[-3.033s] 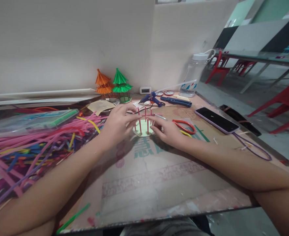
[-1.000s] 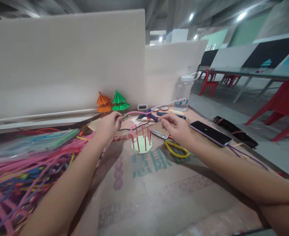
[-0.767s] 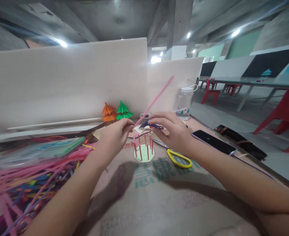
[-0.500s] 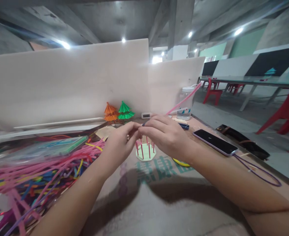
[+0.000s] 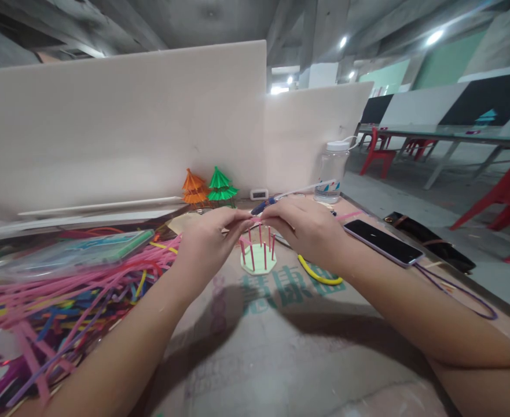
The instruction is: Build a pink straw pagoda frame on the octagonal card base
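Over the middle of the table, my left hand [image 5: 211, 234] and my right hand [image 5: 304, 229] meet fingertip to fingertip. Both are closed in a pinch on a thin pink strip [image 5: 258, 220], a little of which shows between them. A pink end also sticks out to the right behind my right hand. Just below the fingers stands a pale green eight-sided base [image 5: 258, 260] with several upright dark pink sticks around its edge. Beside my right wrist lies a tool's curved yellow handle [image 5: 319, 277]; the rest of it is hidden.
Pink strips [image 5: 120, 278] and coloured scraps heap up at left beside a clear plastic case [image 5: 76, 255]. An orange paper tower [image 5: 194, 188] and a green one [image 5: 221, 186] stand at the back. A water bottle [image 5: 330, 174] and a phone [image 5: 382, 242] are at right.
The pink strip that rose past the bottle now lies low behind my right hand. My hands stay together above the base, fingertips slightly lower. The view has tilted down a little.
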### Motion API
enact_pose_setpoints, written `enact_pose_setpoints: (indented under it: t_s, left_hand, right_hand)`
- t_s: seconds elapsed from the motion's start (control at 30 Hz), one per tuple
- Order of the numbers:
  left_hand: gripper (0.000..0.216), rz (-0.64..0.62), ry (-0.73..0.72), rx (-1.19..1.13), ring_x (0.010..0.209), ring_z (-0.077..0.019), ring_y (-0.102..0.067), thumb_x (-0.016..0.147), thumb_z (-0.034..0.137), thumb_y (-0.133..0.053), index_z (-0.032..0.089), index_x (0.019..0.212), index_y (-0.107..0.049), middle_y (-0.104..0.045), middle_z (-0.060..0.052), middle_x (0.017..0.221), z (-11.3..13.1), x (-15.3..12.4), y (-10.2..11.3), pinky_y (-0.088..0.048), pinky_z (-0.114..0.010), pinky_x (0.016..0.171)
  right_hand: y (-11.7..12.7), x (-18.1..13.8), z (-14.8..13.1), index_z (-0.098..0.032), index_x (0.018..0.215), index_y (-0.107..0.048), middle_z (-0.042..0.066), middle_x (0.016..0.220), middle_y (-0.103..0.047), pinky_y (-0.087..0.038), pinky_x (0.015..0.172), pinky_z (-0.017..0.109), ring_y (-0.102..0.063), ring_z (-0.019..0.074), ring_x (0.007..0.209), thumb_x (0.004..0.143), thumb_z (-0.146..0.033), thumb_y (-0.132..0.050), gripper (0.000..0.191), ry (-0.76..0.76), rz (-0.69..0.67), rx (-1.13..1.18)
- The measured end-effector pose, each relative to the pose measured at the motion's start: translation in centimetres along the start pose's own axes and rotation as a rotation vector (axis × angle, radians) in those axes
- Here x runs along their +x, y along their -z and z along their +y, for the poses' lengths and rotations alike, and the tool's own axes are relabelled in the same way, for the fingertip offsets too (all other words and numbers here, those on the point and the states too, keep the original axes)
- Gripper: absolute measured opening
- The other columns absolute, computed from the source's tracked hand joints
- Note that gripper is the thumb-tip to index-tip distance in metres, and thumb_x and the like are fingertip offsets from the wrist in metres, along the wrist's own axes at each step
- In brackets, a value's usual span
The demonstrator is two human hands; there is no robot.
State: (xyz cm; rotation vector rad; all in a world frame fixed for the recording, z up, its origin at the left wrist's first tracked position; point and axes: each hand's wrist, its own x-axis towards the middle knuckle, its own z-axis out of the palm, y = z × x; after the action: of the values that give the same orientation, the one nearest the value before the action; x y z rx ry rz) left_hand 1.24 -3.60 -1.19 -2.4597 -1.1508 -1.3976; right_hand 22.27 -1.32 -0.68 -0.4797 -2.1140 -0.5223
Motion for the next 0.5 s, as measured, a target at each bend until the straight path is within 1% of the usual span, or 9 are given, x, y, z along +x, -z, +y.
enact_pose_setpoints:
  t_s: [0.07, 0.17, 0.27, 0.4, 0.5]
  left_hand:
    - [0.014, 0.036, -0.049, 0.083, 0.078, -0.0157, -0.070, 0.093, 0.030, -0.066, 0.019, 0.097, -0.075, -0.077, -0.003, 0.087, 0.15, -0.04, -0.01, -0.052, -0.026, 0.070]
    - [0.016, 0.042, -0.108, 0.177, 0.074, -0.0152, -0.068, 0.094, 0.031, -0.065, 0.018, 0.094, -0.074, -0.075, -0.002, 0.080, 0.52, -0.08, -0.09, -0.049, -0.026, 0.065]
    - [0.017, 0.045, -0.158, 0.250, 0.070, -0.0150, -0.067, 0.094, 0.030, -0.064, 0.016, 0.088, -0.072, -0.072, -0.001, 0.074, 0.60, -0.10, -0.12, -0.046, -0.025, 0.062]
    - [0.015, 0.082, -0.246, 0.307, 0.069, -0.0150, -0.066, 0.095, 0.026, -0.063, 0.015, 0.088, -0.070, -0.072, -0.003, 0.076, 0.07, -0.11, -0.06, -0.045, -0.026, 0.062]
    - [0.013, 0.077, -0.277, 0.314, 0.070, -0.0147, -0.065, 0.096, 0.024, -0.062, 0.015, 0.088, -0.068, -0.072, -0.003, 0.077, -0.23, -0.15, -0.18, -0.046, -0.026, 0.063]
  right_hand:
    - [-0.09, 0.03, -0.07, -0.014, 0.093, -0.067, 0.006, 0.085, -0.074, -0.046, 0.072, 0.028, -0.065, 0.0171, 0.080, 0.100, -0.020, -0.054, 0.015, -0.023, -0.012, 0.015]
    - [-0.17, -0.07, -0.05, -0.014, 0.092, -0.066, 0.005, 0.082, -0.073, -0.044, 0.067, 0.027, -0.065, 0.0162, 0.075, 0.100, -0.021, -0.054, 0.016, -0.053, -0.033, 0.013]
    - [-0.11, -0.37, 0.10, -0.015, 0.092, -0.066, 0.005, 0.079, -0.071, -0.041, 0.064, 0.028, -0.063, 0.0167, 0.072, 0.101, -0.021, -0.051, 0.018, -0.072, -0.063, -0.054]
    - [0.04, -0.76, 0.28, -0.015, 0.092, -0.067, 0.008, 0.080, -0.070, -0.037, 0.063, 0.030, -0.061, 0.0188, 0.073, 0.101, -0.019, -0.047, 0.022, -0.009, -0.147, -0.157]
    - [0.04, -0.77, 0.30, -0.014, 0.096, -0.067, 0.008, 0.084, -0.072, -0.038, 0.064, 0.029, -0.063, 0.0190, 0.076, 0.101, -0.019, -0.046, 0.022, -0.031, -0.166, -0.141]
